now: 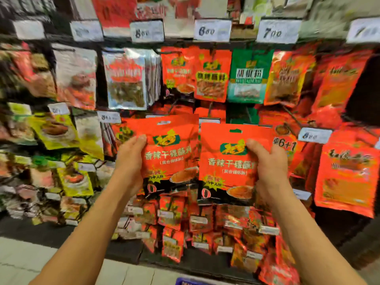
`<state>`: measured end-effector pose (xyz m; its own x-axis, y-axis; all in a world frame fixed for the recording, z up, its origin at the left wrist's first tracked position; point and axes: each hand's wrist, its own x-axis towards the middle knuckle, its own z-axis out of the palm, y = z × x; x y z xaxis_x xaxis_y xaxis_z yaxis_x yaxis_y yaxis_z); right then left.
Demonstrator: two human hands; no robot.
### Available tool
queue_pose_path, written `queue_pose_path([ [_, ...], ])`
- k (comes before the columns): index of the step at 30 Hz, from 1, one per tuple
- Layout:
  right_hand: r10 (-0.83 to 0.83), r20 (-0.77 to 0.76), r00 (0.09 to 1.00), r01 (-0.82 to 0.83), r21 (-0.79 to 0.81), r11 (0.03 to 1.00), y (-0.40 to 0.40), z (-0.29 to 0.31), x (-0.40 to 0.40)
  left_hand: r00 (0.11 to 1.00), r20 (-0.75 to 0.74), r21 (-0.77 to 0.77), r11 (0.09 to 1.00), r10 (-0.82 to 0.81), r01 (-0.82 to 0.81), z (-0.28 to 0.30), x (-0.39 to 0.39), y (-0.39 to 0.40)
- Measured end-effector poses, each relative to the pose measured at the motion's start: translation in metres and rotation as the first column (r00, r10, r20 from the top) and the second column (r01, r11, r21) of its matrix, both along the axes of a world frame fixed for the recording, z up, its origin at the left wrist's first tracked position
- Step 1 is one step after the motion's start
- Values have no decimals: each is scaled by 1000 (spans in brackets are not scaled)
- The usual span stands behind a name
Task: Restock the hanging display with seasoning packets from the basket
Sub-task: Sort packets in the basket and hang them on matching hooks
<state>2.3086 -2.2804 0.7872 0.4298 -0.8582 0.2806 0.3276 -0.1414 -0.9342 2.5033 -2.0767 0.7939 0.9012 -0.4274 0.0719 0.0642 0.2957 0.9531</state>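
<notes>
Head view: both arms raised toward the hanging display. Left hand (131, 159) grips a glossy red-orange foil seasoning packet with green logo (170, 155) by its left edge, thumb on the front face, fingers curled behind. Right hand (269, 169) grips a second matching red-orange seasoning packet (230, 163) by its right edge in the same way. The two packets sit side by side, inner edges touching or just overlapping, held in front of the middle rows of pegs. Matching red-orange packets already hanging on the upper row (176, 73) mark the likely target peg. Blue basket rim (185, 281) barely shows at the bottom edge. Judgement: hang one at a time; square the slot at the packet top (164, 122) to the peg tip, keep the face forward, and slide fully back. Risk: foil is slippery and edge grips may let the packet swing off line.
</notes>
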Motion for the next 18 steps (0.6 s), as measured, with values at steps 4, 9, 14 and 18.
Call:
queue_pose_path([
  [4,-73,42,996,74,-23,997,12,37,24,999,23,-64,997,-35,36,33,30,17],
  [9,-92,10,996,93,-30,995,26,69,65,992,63,-84,990,-107,112,60,64,29],
  [14,-86,5,996,86,-46,995,30,94,107,970,146,-103,972,-195,210,81,95,33],
  [18,-67,-29,997,65,-56,996,32,113,147,947,244,-47,973,-209,227,88,121,37],
])
